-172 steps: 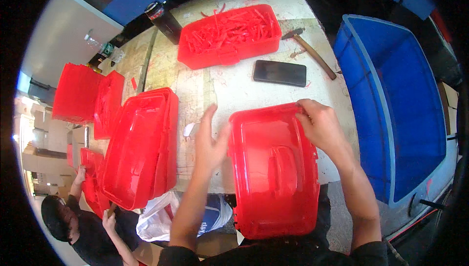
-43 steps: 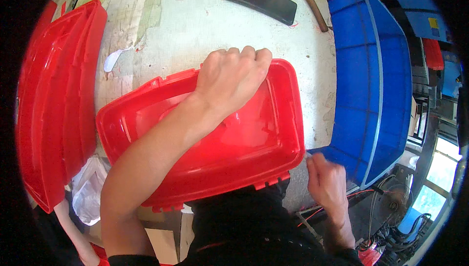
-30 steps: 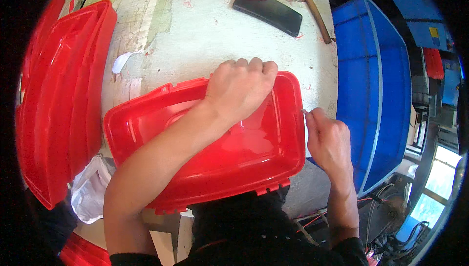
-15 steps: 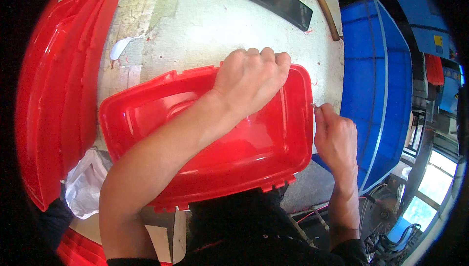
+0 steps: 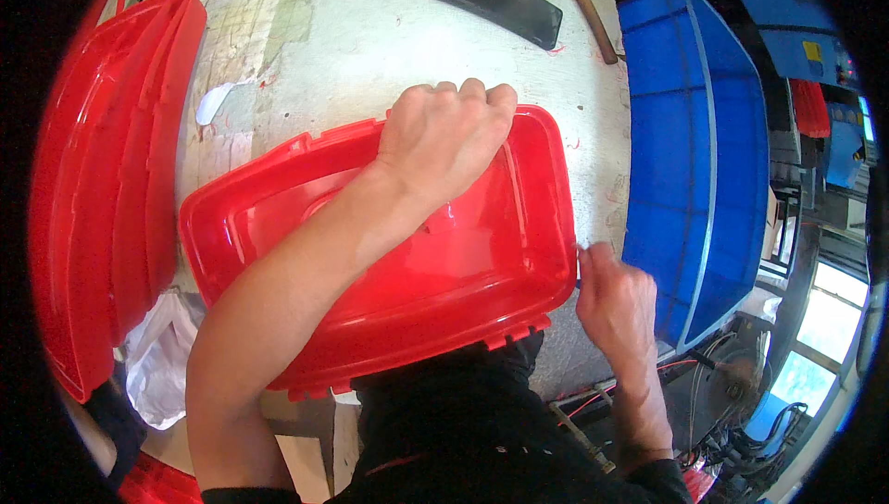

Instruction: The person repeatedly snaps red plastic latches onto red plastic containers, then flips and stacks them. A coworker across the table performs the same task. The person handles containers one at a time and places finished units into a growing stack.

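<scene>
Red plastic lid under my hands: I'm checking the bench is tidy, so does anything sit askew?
Yes. The red rectangular plastic lid lies tilted across the white worktable, its near edge overhanging the table's front. The left hand presses it; the right hand touches its right edge.

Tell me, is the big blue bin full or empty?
Empty, as far as shows: the blue bin has only bare blue floor and walls inside.

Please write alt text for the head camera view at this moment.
A person's left hand presses on a red rectangular plastic lid lying on a worn white worktable, while the right hand pinches its right edge. A blue plastic crate stands to the right.
</scene>
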### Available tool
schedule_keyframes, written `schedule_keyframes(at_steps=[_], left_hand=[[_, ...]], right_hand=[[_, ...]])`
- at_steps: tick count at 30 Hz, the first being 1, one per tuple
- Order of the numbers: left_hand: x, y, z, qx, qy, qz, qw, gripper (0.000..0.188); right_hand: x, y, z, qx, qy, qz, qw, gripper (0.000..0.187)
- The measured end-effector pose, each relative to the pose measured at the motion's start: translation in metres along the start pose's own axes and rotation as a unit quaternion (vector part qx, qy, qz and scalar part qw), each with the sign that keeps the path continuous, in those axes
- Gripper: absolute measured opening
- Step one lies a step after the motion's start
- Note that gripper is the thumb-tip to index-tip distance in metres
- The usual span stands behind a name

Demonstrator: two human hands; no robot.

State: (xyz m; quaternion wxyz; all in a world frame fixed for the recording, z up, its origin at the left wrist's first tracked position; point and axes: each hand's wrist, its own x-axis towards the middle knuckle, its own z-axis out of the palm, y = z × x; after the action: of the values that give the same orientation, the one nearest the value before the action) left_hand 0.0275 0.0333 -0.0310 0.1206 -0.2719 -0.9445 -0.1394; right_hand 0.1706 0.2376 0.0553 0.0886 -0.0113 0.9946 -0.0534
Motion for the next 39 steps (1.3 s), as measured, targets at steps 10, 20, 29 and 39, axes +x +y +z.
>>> schedule_keyframes(at_steps=[10,20,29,39], left_hand=[[0.001,0.002,-0.008,0.006,-0.008,-0.004,1.000,0.022],[0.003,-0.038,-0.048,0.047,-0.135,-0.193,0.971,0.034],[-0.137,-0.081,-0.148,0.013,-0.238,-0.462,0.854,0.046],[-0.022,0.065,-0.073,-0.038,-0.144,0.143,0.978,0.051]], right_hand=[[0.061,-0.008,-0.006,0.168,0.093,0.023,0.981,0.028],[0.021,0.045,0.004,0.169,0.099,0.005,0.981,0.021],[-0.071,0.083,0.052,0.518,0.024,0.130,0.845,0.017],[-0.056,0.046,0.072,0.700,0.004,0.130,0.702,0.027]])
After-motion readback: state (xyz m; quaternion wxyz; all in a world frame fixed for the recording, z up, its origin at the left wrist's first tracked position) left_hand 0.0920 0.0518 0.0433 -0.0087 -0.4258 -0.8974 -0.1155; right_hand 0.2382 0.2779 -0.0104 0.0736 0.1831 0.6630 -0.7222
